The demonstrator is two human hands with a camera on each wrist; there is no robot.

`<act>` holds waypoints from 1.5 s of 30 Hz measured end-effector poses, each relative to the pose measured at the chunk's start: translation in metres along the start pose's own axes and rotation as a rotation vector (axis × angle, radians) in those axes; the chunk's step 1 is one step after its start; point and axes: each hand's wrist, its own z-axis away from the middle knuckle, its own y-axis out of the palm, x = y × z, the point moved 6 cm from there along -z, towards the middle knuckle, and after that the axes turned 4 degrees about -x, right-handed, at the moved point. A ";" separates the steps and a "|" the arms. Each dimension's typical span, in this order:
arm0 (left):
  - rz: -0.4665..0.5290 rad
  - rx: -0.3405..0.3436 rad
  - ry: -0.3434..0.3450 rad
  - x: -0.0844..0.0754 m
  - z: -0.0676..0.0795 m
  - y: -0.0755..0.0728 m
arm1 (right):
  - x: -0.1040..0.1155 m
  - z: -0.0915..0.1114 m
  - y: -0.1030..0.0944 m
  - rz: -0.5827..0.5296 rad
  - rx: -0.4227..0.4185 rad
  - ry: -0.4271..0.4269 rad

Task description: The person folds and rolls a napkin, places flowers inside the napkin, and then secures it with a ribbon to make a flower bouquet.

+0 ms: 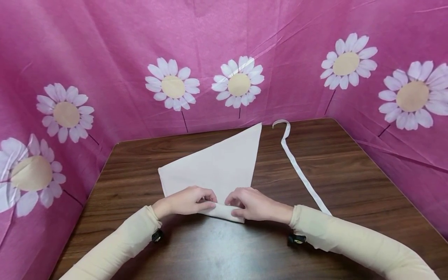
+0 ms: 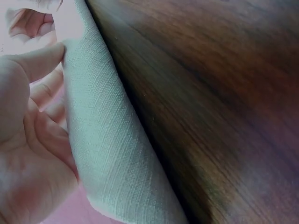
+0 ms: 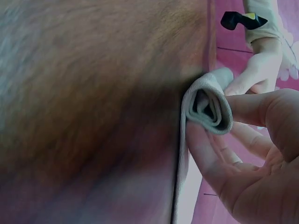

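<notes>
An off-white woven cloth (image 1: 213, 167) lies on the table, its near edge wound into a roll (image 1: 224, 212). My left hand (image 1: 190, 200) holds the left part of this roll, thumb on the near side and fingers behind it. At the right end, my right hand (image 1: 257, 204) pinches the roll between thumb and fingers. The right wrist view shows the spiral layers at the roll's open end (image 3: 208, 107). Beyond the roll, the rest of the cloth spreads flat, with one pointed corner toward the back.
Right of the cloth, a narrow white ribbon (image 1: 302, 173) runs across the wooden table (image 1: 350, 167), curled at its far end; my right forearm covers its near end. A pink curtain (image 1: 210, 31) with printed daisies hangs behind the table and on both sides.
</notes>
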 end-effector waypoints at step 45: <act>-0.226 -0.054 0.100 -0.006 0.008 0.006 | -0.008 0.018 -0.020 -0.148 -0.062 -0.059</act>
